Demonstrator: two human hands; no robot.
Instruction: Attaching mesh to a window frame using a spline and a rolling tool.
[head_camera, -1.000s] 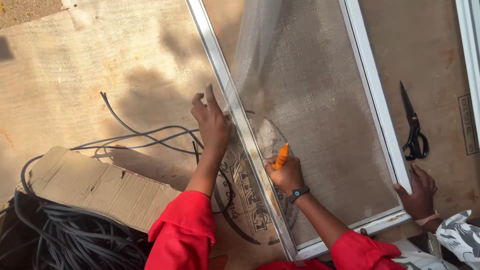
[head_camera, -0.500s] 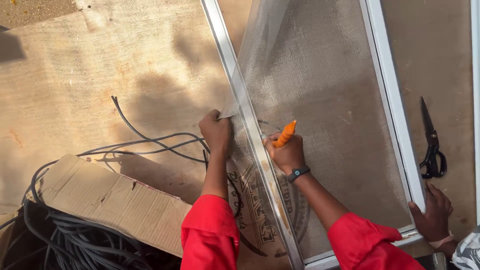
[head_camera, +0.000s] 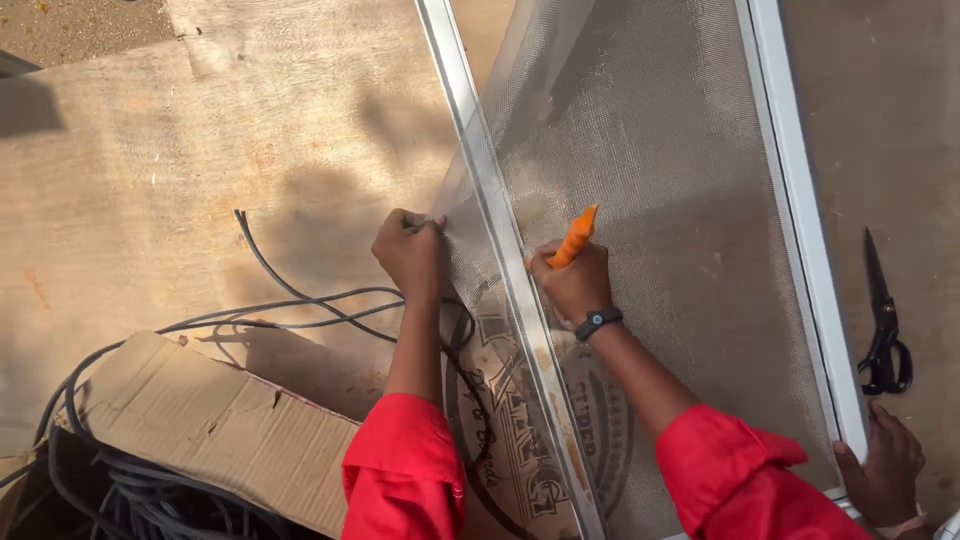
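Observation:
A white metal frame (head_camera: 487, 190) lies on a plywood board, covered by grey mesh screen (head_camera: 660, 180). My left hand (head_camera: 410, 252) is closed on the loose edge of the mesh just left of the frame's left rail. My right hand (head_camera: 572, 280), with a dark wristband, grips an orange-handled tool (head_camera: 574, 236) pressed against the rail's inner side. A black cord (head_camera: 300, 300) runs under my left arm toward the rail.
An open cardboard box (head_camera: 200, 420) holding coiled black cord sits at the lower left. Black scissors (head_camera: 884, 320) lie on the board right of the frame. Another person's hand (head_camera: 885, 465) rests on the frame's lower right corner.
My left hand went from flat on the rail to a fist pinching the mesh edge. My right hand with the orange tool stays at the rail; the view shifted, and the frame sits further right.

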